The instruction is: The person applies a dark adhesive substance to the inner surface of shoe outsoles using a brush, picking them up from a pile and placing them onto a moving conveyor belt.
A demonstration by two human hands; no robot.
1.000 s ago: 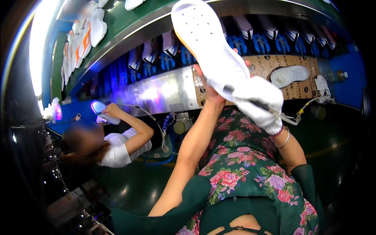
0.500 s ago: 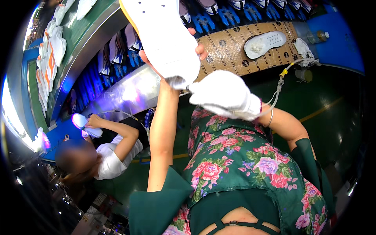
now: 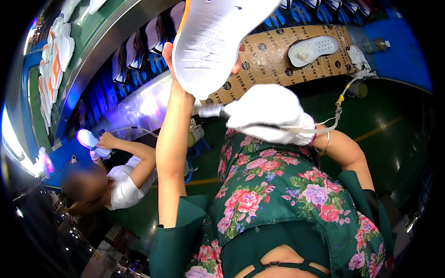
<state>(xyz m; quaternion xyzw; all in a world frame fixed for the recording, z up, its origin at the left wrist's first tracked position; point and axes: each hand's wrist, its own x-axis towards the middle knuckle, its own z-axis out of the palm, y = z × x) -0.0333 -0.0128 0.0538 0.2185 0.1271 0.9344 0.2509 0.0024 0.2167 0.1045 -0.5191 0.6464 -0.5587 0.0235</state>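
- Above my waist and before the tabletop [image 3: 405,51], my bare left hand [image 3: 172,65] grips a white shoe sole [image 3: 206,60] from beneath, thumb at one edge and fingertips at the other
- The sole is tilted with its moulded inner face toward me, heel lowest, an orange strip along its left edge, its toe cut off by the upper rim of my view
- My right hand [image 3: 268,109], in a white knitted glove, is closed around a pale-bristled brush [image 3: 211,111], with a clear tube [image 3: 331,127] running back from it past my wrist
- Its bristles sit just below the heel; whether they touch it I cannot tell
- I judge the step to be brushing a liquid onto this sole, with the heel end being worked or about to be
- To my mind, the next move calls for a steady left grip and the bristles laid lightly along the heel's rim, the tube kept clear of the sole
- Beyond my right hand, a second sole [image 3: 327,45] lies on a cardboard sheet [image 3: 273,60], near a crumpled white cloth [image 3: 358,56] and a clear bottle [image 3: 373,45]
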